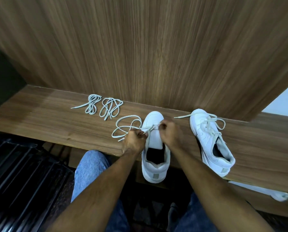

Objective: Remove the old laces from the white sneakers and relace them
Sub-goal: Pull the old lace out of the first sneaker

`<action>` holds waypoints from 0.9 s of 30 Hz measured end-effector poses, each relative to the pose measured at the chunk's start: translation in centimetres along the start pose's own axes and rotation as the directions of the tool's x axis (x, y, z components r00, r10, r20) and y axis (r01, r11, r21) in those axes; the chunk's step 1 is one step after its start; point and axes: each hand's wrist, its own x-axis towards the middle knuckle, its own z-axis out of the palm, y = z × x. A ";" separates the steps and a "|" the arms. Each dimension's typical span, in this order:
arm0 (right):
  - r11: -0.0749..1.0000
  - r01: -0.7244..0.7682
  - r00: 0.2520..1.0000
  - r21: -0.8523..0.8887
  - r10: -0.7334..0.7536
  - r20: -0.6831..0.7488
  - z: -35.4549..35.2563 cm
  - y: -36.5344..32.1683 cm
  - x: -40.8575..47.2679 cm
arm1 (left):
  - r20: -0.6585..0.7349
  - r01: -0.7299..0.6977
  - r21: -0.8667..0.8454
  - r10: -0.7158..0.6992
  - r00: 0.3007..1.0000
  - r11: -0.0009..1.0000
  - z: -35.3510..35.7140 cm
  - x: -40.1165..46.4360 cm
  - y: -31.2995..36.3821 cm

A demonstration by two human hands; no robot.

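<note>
Evidently, a lace (128, 126) is pinched by both hands, left (134, 138) and right (169, 133), at the centre shoe's (155, 158) lowest eyelets, so relacing seems barely begun. The right shoe (211, 141) is laced; two bundles (104, 106) lie upper left on the desk (47, 118).
</note>
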 end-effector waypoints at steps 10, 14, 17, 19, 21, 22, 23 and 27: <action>0.903 -0.131 0.991 0.408 0.106 0.084 -2.4 1.1 0.2 | -0.035 -0.042 0.067 0.044 0.998 0.997 0.3 0.2 -0.2; 0.952 0.265 0.944 -0.155 -0.223 0.243 -0.1 0.8 0.9 | -0.048 -0.067 0.089 0.072 0.996 0.994 0.3 -0.1 -0.2; 0.853 0.336 0.930 -0.400 -0.232 0.286 0.6 0.3 0.7 | -0.046 -0.088 0.101 0.093 0.995 0.991 0.3 -0.1 -0.3; 0.939 0.281 0.956 -0.199 -0.255 0.145 0.7 -0.3 0.7 | -0.049 -0.096 0.115 0.102 0.994 0.989 0.2 0.0 -0.3; 0.948 0.092 0.995 0.304 -0.097 0.004 -0.6 -1.2 0.9 | -0.051 -0.111 0.133 0.119 0.992 0.985 0.3 0.0 -0.2; 0.849 0.026 0.999 0.529 -0.006 -0.038 -1.8 -1.7 0.9 | -0.055 -0.121 0.147 0.131 0.990 0.982 0.2 0.1 -0.2; 0.753 0.034 0.993 0.657 0.050 -0.109 -3.4 -2.3 0.9 | -0.061 -0.130 0.159 0.141 0.988 0.979 0.3 0.1 -0.2; 0.666 0.168 0.917 0.726 0.165 -0.364 -7.4 -2.7 1.2 | -0.074 -0.122 0.160 0.135 0.988 0.980 0.4 -0.1 -0.2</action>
